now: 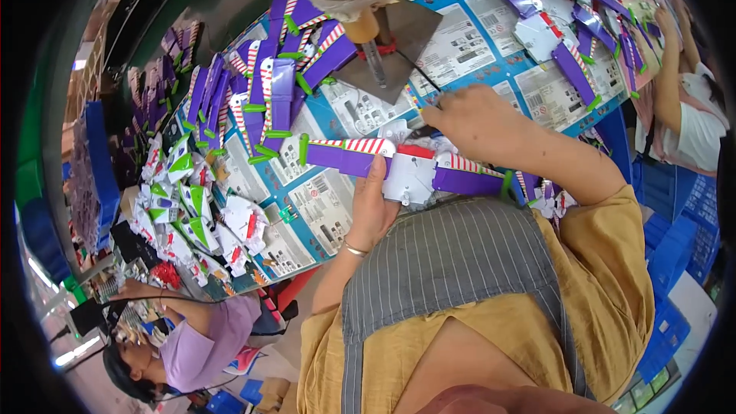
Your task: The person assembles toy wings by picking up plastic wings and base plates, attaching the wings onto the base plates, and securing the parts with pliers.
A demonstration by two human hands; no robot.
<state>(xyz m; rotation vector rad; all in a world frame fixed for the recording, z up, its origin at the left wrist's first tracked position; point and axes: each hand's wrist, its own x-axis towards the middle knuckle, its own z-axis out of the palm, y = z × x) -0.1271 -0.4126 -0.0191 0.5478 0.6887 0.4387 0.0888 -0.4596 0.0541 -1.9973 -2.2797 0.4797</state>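
Close to my body, a winged toy part [409, 177] lies across the table edge. It has a white middle, a red strip, and purple wings with red-and-white striped edges and green tips. My left hand [372, 205] grips it from below, thumb over the left wing beside the white middle. Above its far side my right hand [477, 121] is closed, fingers curled near something dark that I cannot make out. A hanging tool [374, 61] with a metal shaft and cloth-wrapped top points down just beyond, over a dark plate [410, 34].
Several purple wing assemblies [282, 96] are piled at the far left, more [529, 0] at the far right. White-and-green toy shells [180, 199] heap at the left edge. Printed sheets [310, 199] cover the table. A person [207, 341] sits at left, another [690, 119] at right.
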